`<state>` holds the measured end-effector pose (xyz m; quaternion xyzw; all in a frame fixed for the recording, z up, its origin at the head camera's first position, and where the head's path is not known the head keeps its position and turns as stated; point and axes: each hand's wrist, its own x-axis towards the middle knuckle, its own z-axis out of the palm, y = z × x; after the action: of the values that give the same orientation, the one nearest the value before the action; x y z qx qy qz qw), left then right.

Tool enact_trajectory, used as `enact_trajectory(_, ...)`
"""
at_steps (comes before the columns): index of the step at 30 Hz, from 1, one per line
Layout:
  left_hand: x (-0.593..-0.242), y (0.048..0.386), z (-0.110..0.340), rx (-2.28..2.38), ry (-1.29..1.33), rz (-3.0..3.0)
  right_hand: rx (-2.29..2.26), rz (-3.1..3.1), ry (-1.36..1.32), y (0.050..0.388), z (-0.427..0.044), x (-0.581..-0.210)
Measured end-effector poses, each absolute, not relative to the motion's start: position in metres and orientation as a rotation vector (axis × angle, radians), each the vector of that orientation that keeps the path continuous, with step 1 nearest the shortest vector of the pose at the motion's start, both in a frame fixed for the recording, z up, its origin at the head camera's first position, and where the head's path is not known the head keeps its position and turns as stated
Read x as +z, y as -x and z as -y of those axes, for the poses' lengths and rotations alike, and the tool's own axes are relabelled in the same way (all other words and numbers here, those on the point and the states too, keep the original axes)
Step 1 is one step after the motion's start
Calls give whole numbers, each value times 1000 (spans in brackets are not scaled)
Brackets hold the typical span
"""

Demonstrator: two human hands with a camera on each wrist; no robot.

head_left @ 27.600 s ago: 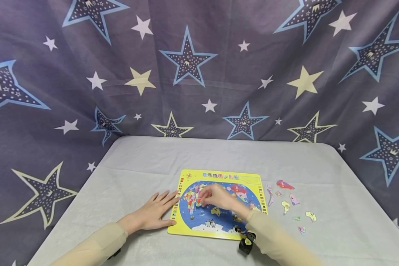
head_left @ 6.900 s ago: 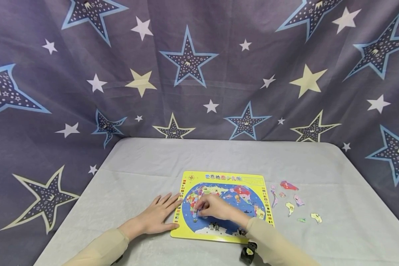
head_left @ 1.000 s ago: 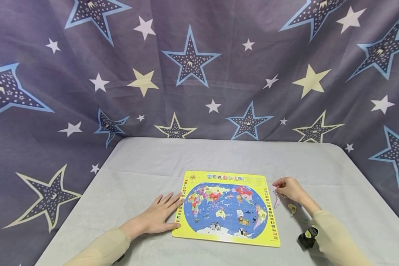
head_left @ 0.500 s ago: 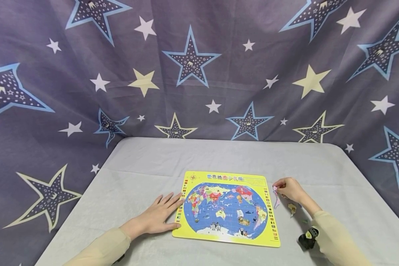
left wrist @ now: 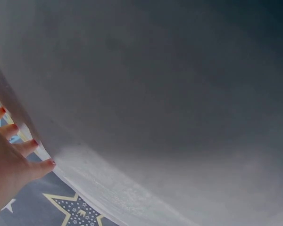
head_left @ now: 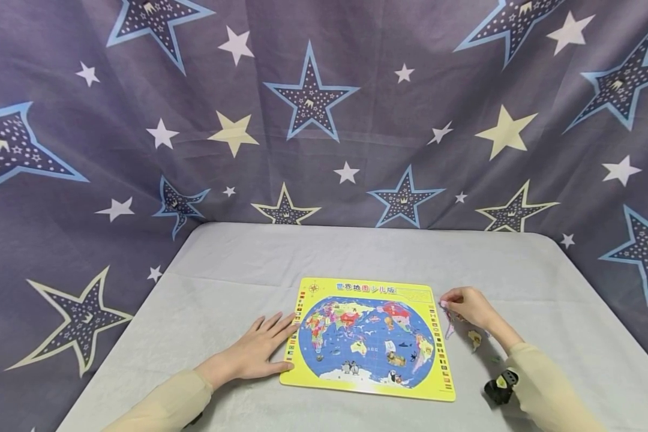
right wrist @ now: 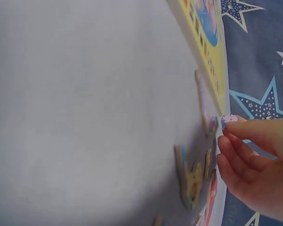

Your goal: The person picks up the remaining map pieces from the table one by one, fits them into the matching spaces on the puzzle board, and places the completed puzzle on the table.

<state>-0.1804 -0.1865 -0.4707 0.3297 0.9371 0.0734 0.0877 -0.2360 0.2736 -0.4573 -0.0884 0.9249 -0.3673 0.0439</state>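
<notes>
Pink piece (right wrist: 232, 118), one: small, pink, with a blue edge; you pinch it between the thumb and fingers of your right hand (head_left: 472, 307), just beside the right edge of the board. Whether it touches the table cannot be told.

Loose pieces, at least five, lying close by your right hand: one long pale pink piece (right wrist: 203, 101), nearest the board; one yellow piece (right wrist: 192, 181); one red piece (right wrist: 211, 195); one small green piece (head_left: 495, 360); others partly hidden. Your right hand and sleeve (head_left: 553, 390) stand in the way of a full count from the head view.

Board (head_left: 434, 385), one: flat, yellow-bordered, blue oval map, one compass, seven title characters, two columns of flags.

Left hand (head_left: 254, 354), one: fingers spread and extended, fingertips at the board's left edge, gripping nothing.

Black device (head_left: 499, 387), one, at your right wrist.

Table (head_left: 324, 249), one: pale grey covering, under everything.

Curtain (head_left: 313, 156) behind: dark, printed with blue, cream and white stars.
</notes>
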Motion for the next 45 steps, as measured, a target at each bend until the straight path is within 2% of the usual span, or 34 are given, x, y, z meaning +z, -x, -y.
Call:
enact_trajectory(27,-470,180,187,223,-984,-2789,-1141,-2826,454,244,-233,-450)
enact_trajectory(45,-471,181,186,219,-967,-2786,-1165,-2785,440,248,-205,-451)
